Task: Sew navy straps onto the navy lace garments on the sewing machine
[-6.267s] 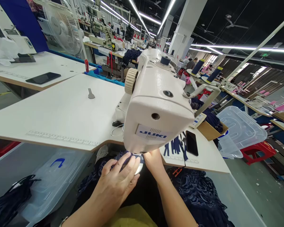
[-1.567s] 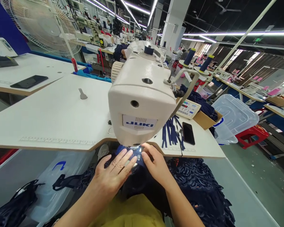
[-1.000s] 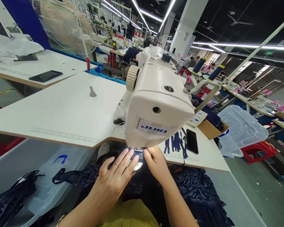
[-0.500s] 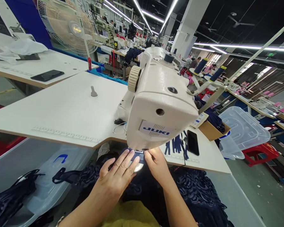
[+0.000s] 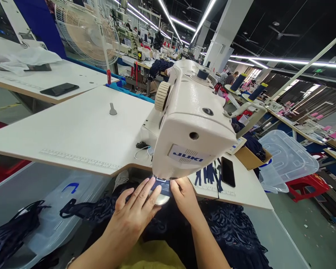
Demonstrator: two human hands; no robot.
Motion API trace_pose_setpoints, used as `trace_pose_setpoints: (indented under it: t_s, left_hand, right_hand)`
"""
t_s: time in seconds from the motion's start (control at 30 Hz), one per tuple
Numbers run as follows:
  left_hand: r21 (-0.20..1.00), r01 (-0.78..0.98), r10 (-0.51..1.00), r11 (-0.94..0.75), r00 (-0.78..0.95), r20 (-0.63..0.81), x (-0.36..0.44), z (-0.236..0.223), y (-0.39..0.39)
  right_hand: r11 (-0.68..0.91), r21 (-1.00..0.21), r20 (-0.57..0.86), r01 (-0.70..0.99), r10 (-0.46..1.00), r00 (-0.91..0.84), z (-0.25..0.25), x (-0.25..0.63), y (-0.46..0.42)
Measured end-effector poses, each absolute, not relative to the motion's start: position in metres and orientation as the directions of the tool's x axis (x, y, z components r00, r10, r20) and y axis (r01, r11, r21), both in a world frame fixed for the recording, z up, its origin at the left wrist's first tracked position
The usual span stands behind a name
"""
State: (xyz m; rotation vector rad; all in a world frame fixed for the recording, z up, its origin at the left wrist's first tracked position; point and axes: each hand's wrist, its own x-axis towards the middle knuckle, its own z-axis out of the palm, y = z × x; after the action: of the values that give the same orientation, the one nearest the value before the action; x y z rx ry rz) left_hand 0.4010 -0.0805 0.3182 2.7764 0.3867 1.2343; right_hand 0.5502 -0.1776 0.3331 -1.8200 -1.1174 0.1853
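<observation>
A white JUKI sewing machine [image 5: 170, 129] stands in front of me. Under its head lies a piece of navy fabric [image 5: 164, 186], over a rounded, shiny metal plate [image 5: 162, 200]. My left hand [image 5: 136, 211] rests on the left side of this fabric, fingers stretched out and flat. On the right edge, my right hand [image 5: 186, 197] pinches the fabric between thumb and bent fingers. The needle is hidden behind the machine head. More navy ruffled fabric [image 5: 235, 231] hangs below the table at the right.
The white table [image 5: 81, 127] carries a small grey metal piece [image 5: 112, 109], navy strips [image 5: 210, 174] and a black phone [image 5: 227, 172]. Thread cones [image 5: 257, 92] stand behind. Below left is a clear plastic bin [image 5: 72, 201]; a cardboard box [image 5: 250, 156] sits at the right.
The view has shifted slightly. My left hand has slid a little left and down, so more of the fabric shows between my hands. My right hand keeps its pinch.
</observation>
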Motion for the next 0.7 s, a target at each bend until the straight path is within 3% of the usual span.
trace_pose_setpoints:
  t_s: [0.13, 0.33, 0.53, 0.7]
  left_hand:
    - [0.18, 0.186, 0.258, -0.966, 0.642, 0.722, 0.401, 0.318, -0.08]
    - [0.166, 0.172, 0.239, -0.971, 0.661, 0.711, 0.402, 0.32, -0.08]
    - [0.148, 0.161, 0.218, -0.976, 0.677, 0.703, 0.404, 0.319, -0.079]
    - [0.123, 0.146, 0.19, -0.982, 0.665, 0.722, 0.4, 0.322, -0.076]
  right_hand:
    - [-0.111, -0.791, 0.326, 0.602, 0.756, 0.567, 0.33, 0.55, -0.18]
    - [-0.065, -0.898, 0.257, 0.435, 0.725, 0.639, 0.301, 0.556, -0.189]
    - [-0.117, -0.805, 0.115, 0.582, 0.931, 0.346, 0.264, 0.571, -0.206]
    - [-0.237, -0.9, -0.058, 0.367, 0.898, 0.437, 0.262, 0.579, -0.231]
